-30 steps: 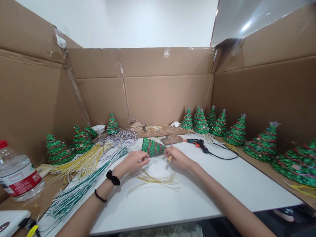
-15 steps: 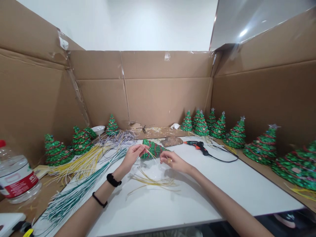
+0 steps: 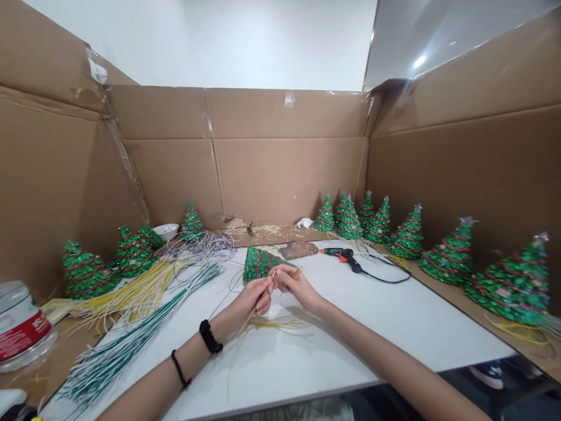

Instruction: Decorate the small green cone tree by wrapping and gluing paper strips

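My left hand (image 3: 256,297) is closed in a pinch on thin yellow strands (image 3: 245,327), whose lower ends trail down over the white table. Touching it fingertip to fingertip, my right hand (image 3: 298,287) pinches the same strands; a small tan piece (image 3: 299,272) shows at its fingers, too small to name. Just behind both hands a green miniature Christmas tree (image 3: 258,264) with red garland lies on its side, its tip partly hidden. More loose yellow strands (image 3: 287,323) lie on the table under my hands.
A black and orange glue gun (image 3: 344,255) with its cable lies behind on the right, near a brown flat piece (image 3: 301,250). Bundles of green-white strands (image 3: 144,339) and yellow strands (image 3: 135,286) spread leftward. Finished trees (image 3: 447,251) line the right side; a bottle (image 3: 21,333) stands left.
My hands, apart before, have come together at the fingertips. My left hand has moved down and right with the strands. The whole view has shifted slightly.
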{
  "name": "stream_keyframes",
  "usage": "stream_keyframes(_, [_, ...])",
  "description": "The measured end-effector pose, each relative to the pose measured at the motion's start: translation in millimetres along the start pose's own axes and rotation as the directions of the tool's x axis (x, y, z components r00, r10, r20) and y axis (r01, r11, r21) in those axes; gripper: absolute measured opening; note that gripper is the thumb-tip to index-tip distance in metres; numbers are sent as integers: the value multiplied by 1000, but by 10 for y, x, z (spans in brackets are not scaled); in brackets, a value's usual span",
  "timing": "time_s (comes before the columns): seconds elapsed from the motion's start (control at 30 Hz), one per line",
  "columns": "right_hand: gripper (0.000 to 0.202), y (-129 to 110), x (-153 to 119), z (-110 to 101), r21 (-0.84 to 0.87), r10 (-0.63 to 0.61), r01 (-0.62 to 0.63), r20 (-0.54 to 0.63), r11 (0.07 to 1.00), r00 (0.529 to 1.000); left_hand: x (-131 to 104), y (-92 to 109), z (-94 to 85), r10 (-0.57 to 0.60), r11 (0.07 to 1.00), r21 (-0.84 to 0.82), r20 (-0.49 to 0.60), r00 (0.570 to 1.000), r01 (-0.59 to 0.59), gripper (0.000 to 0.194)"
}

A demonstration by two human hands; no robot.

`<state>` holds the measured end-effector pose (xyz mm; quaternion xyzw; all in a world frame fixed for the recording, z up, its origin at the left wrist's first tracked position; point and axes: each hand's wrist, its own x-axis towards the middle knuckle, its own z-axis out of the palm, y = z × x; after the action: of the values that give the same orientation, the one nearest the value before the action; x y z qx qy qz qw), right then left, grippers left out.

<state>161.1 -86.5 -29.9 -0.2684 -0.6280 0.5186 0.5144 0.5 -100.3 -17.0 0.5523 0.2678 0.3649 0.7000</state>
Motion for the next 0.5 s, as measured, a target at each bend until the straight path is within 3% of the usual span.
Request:
stream_keyframes(0.23, [39,151,-8,-10,173,96,-97,16,980,995,-19,-103,60,8,994,107,-21,1000,-6,37])
stream_keyframes(0.4, [40,146,-9,-43,135,65,-68,25,989,998,7,-184,24,36,984,177,-18,999,-33,36])
stream_keyframes(0.5, [38,87,-14,-58,129,52,-52,2,990,999,41,-139,23,2,961,276,-43,999,10,37])
